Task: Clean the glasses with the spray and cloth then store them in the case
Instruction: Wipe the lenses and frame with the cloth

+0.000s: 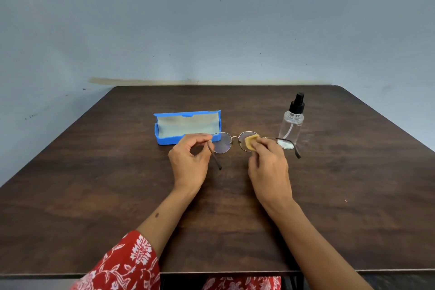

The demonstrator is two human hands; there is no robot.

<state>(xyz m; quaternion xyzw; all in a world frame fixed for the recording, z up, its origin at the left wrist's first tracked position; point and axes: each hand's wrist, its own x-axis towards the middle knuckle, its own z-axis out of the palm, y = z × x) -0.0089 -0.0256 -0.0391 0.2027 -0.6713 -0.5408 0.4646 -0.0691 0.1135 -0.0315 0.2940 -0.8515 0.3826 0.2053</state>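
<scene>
Thin metal-framed glasses with round lenses are held above the dark wooden table, temples unfolded toward me. My left hand pinches the frame at its left hinge. A small yellow cloth is pinched in the fingers of my right hand and lies against the right lens. The blue glasses case stands open behind my left hand, its pale lining showing. A clear spray bottle with a black pump top stands upright just behind the right temple.
The dark wooden table ends at a grey-blue wall at the back. Its front edge runs just above my red patterned sleeve and lap.
</scene>
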